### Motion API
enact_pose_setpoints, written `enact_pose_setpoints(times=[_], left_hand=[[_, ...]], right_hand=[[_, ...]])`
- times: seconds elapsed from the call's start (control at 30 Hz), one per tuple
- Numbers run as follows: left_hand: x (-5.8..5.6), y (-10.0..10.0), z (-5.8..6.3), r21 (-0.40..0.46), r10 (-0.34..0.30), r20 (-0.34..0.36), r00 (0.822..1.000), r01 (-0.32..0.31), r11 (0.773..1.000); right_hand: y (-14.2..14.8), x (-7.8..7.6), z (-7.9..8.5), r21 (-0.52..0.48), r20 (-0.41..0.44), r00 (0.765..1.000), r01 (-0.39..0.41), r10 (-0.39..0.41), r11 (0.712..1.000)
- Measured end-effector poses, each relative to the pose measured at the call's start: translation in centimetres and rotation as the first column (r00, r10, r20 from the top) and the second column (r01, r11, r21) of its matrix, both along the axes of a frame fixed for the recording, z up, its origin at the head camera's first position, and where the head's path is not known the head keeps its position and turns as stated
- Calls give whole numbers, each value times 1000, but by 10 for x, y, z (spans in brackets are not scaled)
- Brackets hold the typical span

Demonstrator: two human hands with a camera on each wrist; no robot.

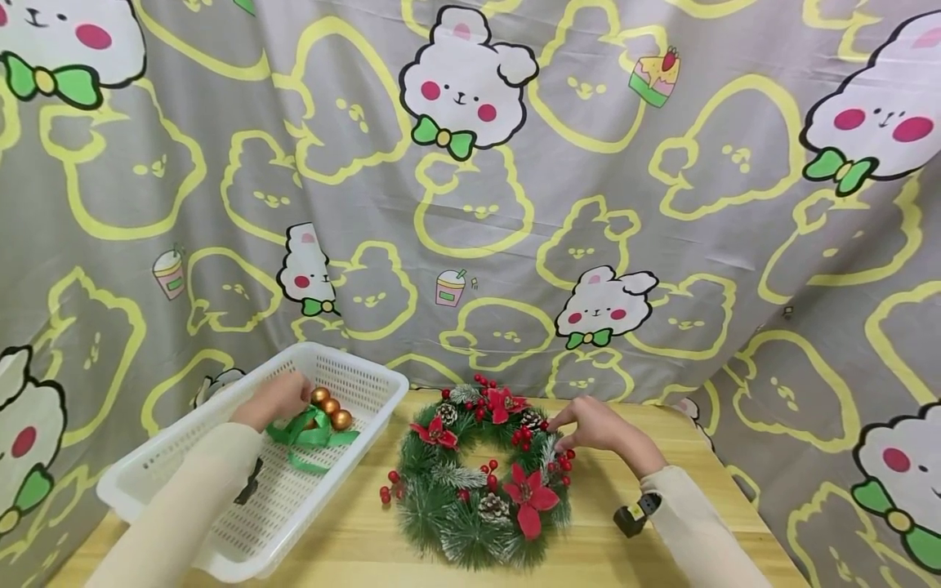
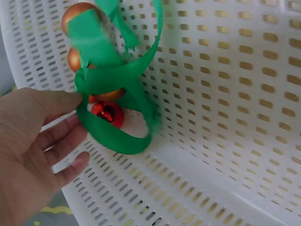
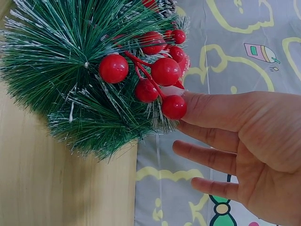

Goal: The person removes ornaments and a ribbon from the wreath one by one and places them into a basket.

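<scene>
My left hand (image 1: 285, 398) is inside the white basket (image 1: 371, 371). In the left wrist view, its thumb and forefinger pinch a loop of green ribbon (image 2: 115, 75), while the other fingers are spread. Shiny orange-gold balls (image 1: 331, 406) and a small red ball (image 2: 109, 113) lie close by, partly hidden by the ribbon. My right hand (image 1: 597, 425) holds the right edge of a green wreath (image 1: 434, 510). Its thumb sits beside a sprig of red berries (image 3: 165, 71), with the fingers around the outer edge. Red flowers (image 1: 531, 498) and pinecones (image 1: 494, 508) decorate the wreath.
The basket and wreath stand side by side on a light wooden table (image 1: 625, 563). A patterned grey curtain (image 1: 500, 237) hangs behind and at both sides. A small black item (image 1: 248, 482) lies in the basket beside the left sleeve.
</scene>
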State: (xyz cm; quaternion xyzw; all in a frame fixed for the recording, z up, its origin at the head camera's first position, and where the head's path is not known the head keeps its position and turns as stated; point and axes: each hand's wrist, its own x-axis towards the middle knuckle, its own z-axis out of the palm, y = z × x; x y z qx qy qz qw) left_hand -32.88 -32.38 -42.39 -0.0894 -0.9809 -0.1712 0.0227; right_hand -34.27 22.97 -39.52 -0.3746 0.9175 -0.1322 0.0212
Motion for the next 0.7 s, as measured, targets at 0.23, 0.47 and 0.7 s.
enact_pose_setpoints(times=[0.23, 0.47, 0.7], left_hand=[[1, 4, 6, -13, -2, 11, 1000, 2, 1000], [-9, 22, 20, 4, -28, -90, 996, 28, 1000], [-16, 47, 42, 15, -15, -135, 991, 17, 1000]], right_hand=[[1, 0, -2, -2, -4, 1000, 2, -2, 1000], [2, 0, -4, -6, 10, 1000, 19, -19, 1000], [1, -3, -1, -1, 27, 1000, -6, 6, 1000]])
